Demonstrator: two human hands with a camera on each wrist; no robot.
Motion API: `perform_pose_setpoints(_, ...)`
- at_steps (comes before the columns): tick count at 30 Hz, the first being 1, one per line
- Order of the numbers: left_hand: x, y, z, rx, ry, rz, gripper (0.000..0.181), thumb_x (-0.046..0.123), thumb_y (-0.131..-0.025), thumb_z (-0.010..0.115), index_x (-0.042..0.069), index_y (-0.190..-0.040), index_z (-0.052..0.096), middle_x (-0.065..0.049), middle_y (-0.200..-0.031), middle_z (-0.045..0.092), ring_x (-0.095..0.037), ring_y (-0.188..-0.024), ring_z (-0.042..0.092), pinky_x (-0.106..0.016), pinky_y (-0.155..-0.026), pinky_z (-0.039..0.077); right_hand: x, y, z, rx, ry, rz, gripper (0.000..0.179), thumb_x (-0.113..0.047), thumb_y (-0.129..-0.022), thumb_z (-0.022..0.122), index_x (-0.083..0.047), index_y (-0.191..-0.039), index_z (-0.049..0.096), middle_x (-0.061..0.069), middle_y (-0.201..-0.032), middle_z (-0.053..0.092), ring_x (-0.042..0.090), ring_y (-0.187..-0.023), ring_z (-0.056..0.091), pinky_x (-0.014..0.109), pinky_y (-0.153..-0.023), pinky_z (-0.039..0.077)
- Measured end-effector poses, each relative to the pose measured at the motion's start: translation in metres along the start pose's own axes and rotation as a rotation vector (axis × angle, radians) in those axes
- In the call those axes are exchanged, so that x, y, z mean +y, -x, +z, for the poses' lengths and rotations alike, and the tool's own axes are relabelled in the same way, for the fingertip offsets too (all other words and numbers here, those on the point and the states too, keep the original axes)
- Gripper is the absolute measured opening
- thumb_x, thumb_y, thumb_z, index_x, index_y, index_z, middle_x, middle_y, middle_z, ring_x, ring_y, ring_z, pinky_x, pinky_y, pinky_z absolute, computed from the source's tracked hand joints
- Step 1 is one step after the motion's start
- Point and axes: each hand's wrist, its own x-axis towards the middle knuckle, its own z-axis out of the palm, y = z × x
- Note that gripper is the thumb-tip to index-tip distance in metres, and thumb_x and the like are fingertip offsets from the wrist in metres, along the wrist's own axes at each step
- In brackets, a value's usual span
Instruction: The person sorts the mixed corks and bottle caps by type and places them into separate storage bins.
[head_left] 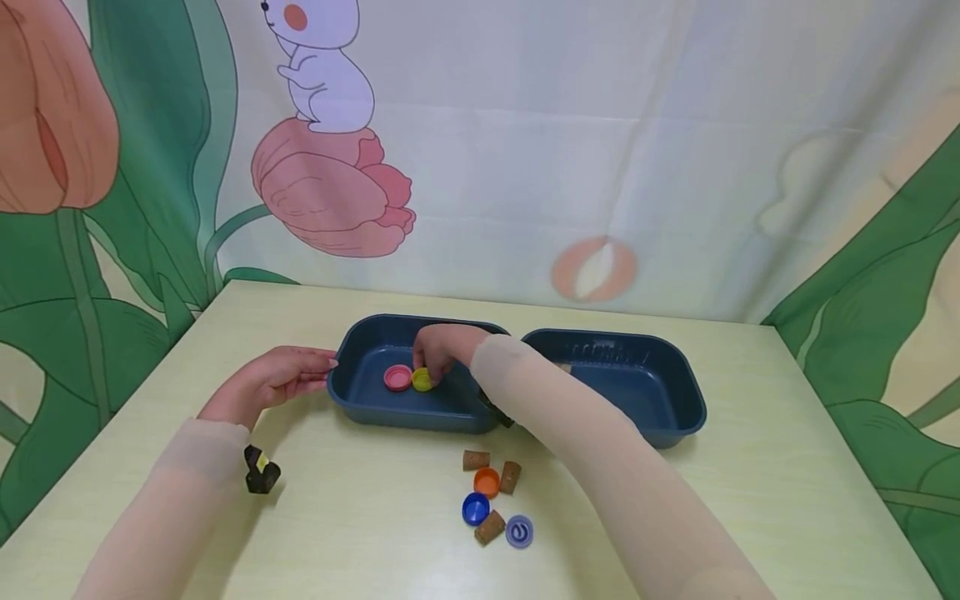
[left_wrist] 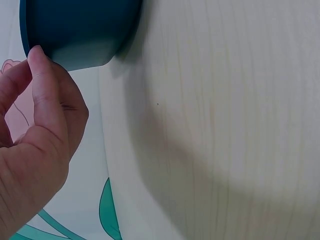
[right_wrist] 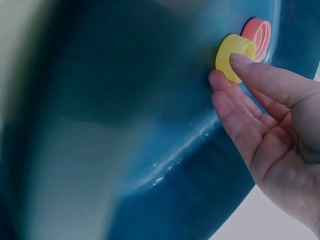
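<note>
Inside the left dark-blue tray [head_left: 427,419], my right hand [head_left: 442,346] pinches a yellow bottle cap [right_wrist: 231,55] between thumb and fingers. A pink bottle cap [head_left: 397,377] lies on the tray floor, right beside the yellow one. At the tray's left end, my left hand [head_left: 288,375] holds the rim with thumb and fingertips; the left wrist view has this hand [left_wrist: 45,115] at the tray's corner. On the table in front are an orange cap [head_left: 487,482], a blue cap [head_left: 476,509], a lilac cap [head_left: 519,531] and several corks [head_left: 511,477].
A second dark-blue tray [head_left: 678,429] stands to the right, partly behind my right forearm; a small light-brown piece [head_left: 564,367] shows at its left side. A printed curtain [head_left: 525,167] hangs along the back edge of the pale wooden table [head_left: 360,517].
</note>
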Motion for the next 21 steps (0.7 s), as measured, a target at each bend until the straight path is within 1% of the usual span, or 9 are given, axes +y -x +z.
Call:
perform_pose_setpoints(4, -0.001, 0.0, 0.001, -0.007, -0.007, 0.0, 0.06, 0.013, -0.107, 0.051, -0.01, -0.157, 0.026, 0.011, -0.086, 0.076, -0.001, -0.079, 0.073, -0.018, -0.083, 0.062, 0.004, 0.001, 0.001, -0.018, -0.035, -0.024, 0.021, 0.0, -0.096, 0.067, -0.004, -0.116, 0.069, 0.004, -0.109, 0.061, 0.015, -0.096, 0.053, 0.029, -0.102, 0.056)
perform_pose_setpoints(8, 0.0, 0.001, 0.001, -0.004, -0.021, 0.004, 0.061, 0.013, -0.107, 0.051, -0.01, -0.157, 0.026, 0.012, -0.086, 0.075, 0.0, -0.079, 0.073, -0.019, -0.085, 0.062, 0.009, 0.003, -0.001, -0.042, -0.089, -0.049, 0.032, 0.003, -0.098, 0.062, -0.002, -0.129, 0.067, 0.01, -0.126, 0.064, 0.016, -0.101, 0.054, 0.033, -0.109, 0.055)
perform_pose_setpoints(11, 0.001, 0.001, 0.001, 0.0, -0.019, 0.003, 0.061, 0.014, -0.107, 0.052, -0.01, -0.157, 0.026, 0.012, -0.085, 0.075, -0.001, -0.079, 0.073, -0.019, -0.085, 0.062, 0.011, 0.003, -0.002, -0.047, -0.109, -0.049, 0.035, 0.003, -0.099, 0.06, -0.002, -0.133, 0.065, 0.014, -0.136, 0.063, 0.017, -0.102, 0.054, 0.034, -0.111, 0.054)
perform_pose_setpoints(17, 0.001, 0.001, 0.001, 0.006, -0.012, -0.006, 0.062, 0.014, -0.107, 0.053, -0.009, -0.157, 0.027, 0.012, -0.085, 0.075, -0.001, -0.079, 0.074, -0.019, -0.084, 0.062, 0.014, 0.003, -0.003, -0.044, -0.088, -0.048, 0.036, 0.003, -0.1, 0.059, -0.002, -0.135, 0.065, 0.015, -0.136, 0.063, 0.017, -0.1, 0.054, 0.033, -0.108, 0.056)
perform_pose_setpoints(21, -0.001, 0.0, 0.001, 0.005, -0.012, -0.002, 0.061, 0.014, -0.107, 0.053, -0.009, -0.157, 0.027, 0.012, -0.086, 0.075, -0.001, -0.079, 0.074, -0.019, -0.084, 0.062, 0.014, 0.006, -0.003, -0.037, -0.088, -0.045, 0.039, 0.001, -0.101, 0.058, -0.003, -0.139, 0.062, 0.015, -0.143, 0.061, 0.02, -0.109, 0.058, 0.034, -0.11, 0.054)
